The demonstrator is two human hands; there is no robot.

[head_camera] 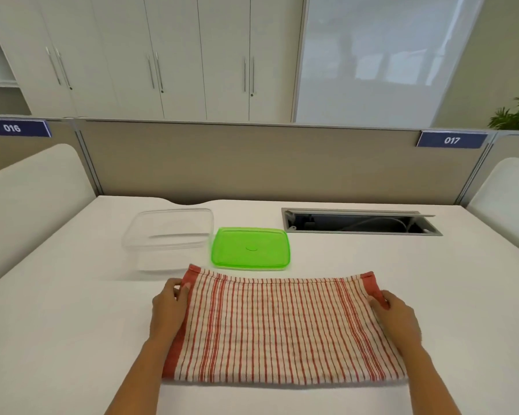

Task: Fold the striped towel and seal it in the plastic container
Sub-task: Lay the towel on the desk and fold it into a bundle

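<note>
Striped towel: lies flat on the white table in the lower middle of the frame, its long axis running left to right across the picture, red bands at both short ends
Far edge of towel: raised slightly off the table between the two grips; the near edge lies flat toward the bottom of the frame
Left hand: at the towel's upper left corner, fingers closed in a narrow pinch on the red end band, thumb on top
Right hand: at the upper right corner, likewise closed on the red band, fingers wrapped over the cloth edge
Which hand is nearer: neither; each already holds its own corner, so both are equally placed
Arm pose: both forearms come up from the bottom of the frame, running alongside the towel's short ends
Plastic container: clear, open, in the middle left of the frame, just beyond the towel's left far corner
Green lid: flat on the table, just right of the container, just beyond the towel's far edge
Likely step: a fold, though whether toward or away I cannot tell
</note>
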